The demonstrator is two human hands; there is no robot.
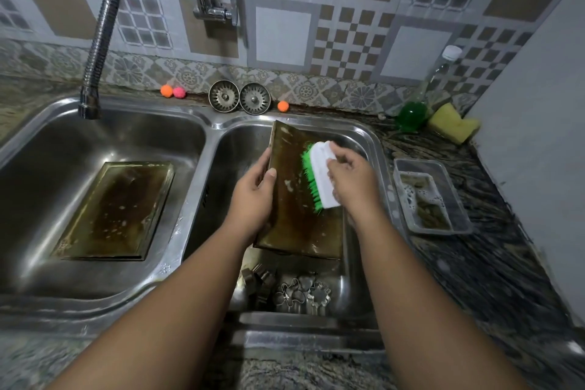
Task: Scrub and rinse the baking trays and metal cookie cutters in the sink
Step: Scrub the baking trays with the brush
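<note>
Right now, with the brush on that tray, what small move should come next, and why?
Probably drag the brush down the tray toward its near end: the right hand holds the bristles against its upper half, the left hand grips its edge, and brown grime covers the lower part.

green-bristled white brush (pixel 319 179), brown-stained tray (pixel 297 218), yellow sponge (pixel 452 127), checkered grey-tan tiles (pixel 348 38)

Both bare forearms reach forward from the lower edge, drawing closer toward the hands. The left hand (pixel 253 196) grips the baking tray (pixel 294 225) by its left rim, thumb on its face; the right hand (pixel 351 177) curls round the brush (pixel 321 179), knuckles up
</note>
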